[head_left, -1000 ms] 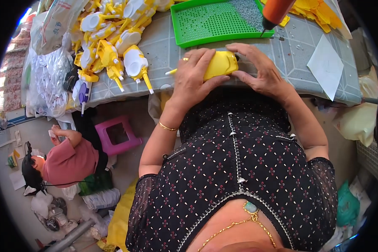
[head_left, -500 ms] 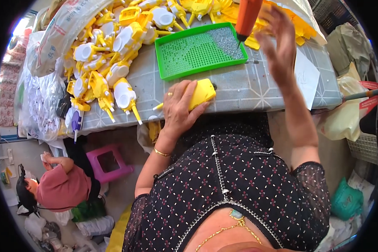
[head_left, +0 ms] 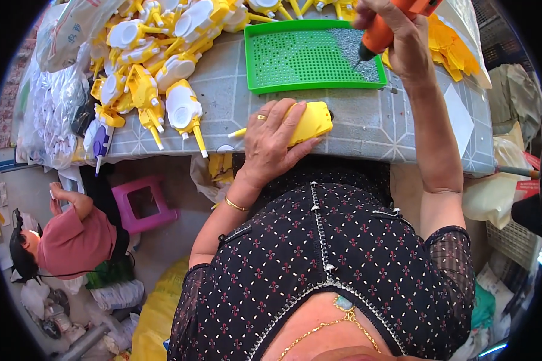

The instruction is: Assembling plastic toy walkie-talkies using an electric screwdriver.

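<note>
My left hand presses a yellow plastic housing down on the table near its front edge, fingers wrapped over it; a thin stem sticks out on the left. An orange electric screwdriver is gripped in my right hand, its dark tip pointing down into the screws. These small silvery screws are heaped at the right end of a green perforated tray. Farther left in the tray, many screws sit spread among the holes.
Yellow-and-white plastic assemblies are piled at the left, beside a purple-and-white piece and clear plastic bags. Orange-yellow parts lie at the far right near a white paper. Another person sits at lower left by a pink stool.
My right hand, open beside the hanging screwdriver earlier, has closed around it. The screwdriver's tip stays over the screw heap. My left hand still holds the yellow housing; the whole view has shifted.
</note>
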Tool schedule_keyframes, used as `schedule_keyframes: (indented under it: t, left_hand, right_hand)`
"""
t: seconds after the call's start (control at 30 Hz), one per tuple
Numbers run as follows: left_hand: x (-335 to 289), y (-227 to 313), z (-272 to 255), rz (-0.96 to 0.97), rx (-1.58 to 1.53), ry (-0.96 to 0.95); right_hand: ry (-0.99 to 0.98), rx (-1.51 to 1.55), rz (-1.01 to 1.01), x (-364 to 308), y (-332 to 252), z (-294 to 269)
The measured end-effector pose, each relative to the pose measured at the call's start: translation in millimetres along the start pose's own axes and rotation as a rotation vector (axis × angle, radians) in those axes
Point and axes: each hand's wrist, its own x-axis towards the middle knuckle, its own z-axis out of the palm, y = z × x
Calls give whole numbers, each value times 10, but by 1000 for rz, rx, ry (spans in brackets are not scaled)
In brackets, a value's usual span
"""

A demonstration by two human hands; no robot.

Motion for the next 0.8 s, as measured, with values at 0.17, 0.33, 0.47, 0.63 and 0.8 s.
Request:
schedule_keyframes:
  t: [0.17,0.33,0.47,0.63,0.8]
  left_hand:
    - [-32,-23,-7,-22,-2,-10]
    - [-34,-27,10,-26,-3,2]
    - [-44,-47,8,-51,-12,2]
    - [-22,-61,7,-40,-27,24]
    - [-13,-57,2,-45,-30,34]
  right_hand:
    - [440,-721,194,60,327,542]
    - [184,-752,171,58,698,107]
    - [182,-768,129,78,853,153]
    - [170,-750,114,93,922,80]
    - [126,-764,123,66,942,54]
